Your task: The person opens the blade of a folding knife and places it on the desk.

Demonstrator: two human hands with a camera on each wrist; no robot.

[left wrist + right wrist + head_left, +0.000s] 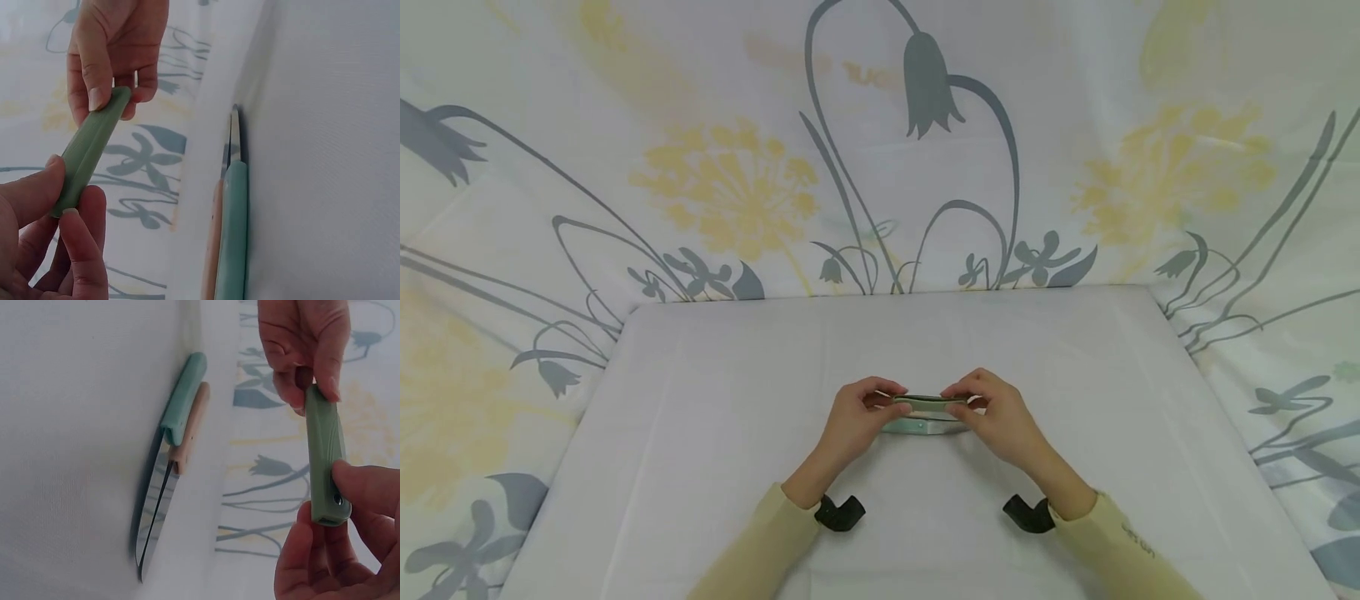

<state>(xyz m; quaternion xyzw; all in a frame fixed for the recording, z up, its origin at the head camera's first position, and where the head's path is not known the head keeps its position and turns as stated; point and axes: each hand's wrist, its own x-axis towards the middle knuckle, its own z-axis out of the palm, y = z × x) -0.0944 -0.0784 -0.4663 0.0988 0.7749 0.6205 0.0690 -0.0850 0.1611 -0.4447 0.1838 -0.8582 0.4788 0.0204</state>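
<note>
Between both hands, above the tabletop, is a light green folding knife (pixel 929 404) in its folded state, with a rivet and a slot at one end. My left hand (pixel 853 417) pinches one end between thumb and fingers. The other end, with the rivet, is pinched by my right hand (pixel 1000 412). Below and just beyond the hands, two knives lie side by side on the table with blades bare. One has a teal handle (pixel 185 394), the other a pinkish-beige handle (pixel 195 419). Their blades (pixel 153 515) lie together, pointing the same way.
A white cloth covers the table (pixel 737 350). Around it hangs a white curtain (pixel 865 167) printed with grey and yellow flowers. A black curved piece (pixel 841 513) sits at the left wrist, and a matching black piece (pixel 1028 514) at the right.
</note>
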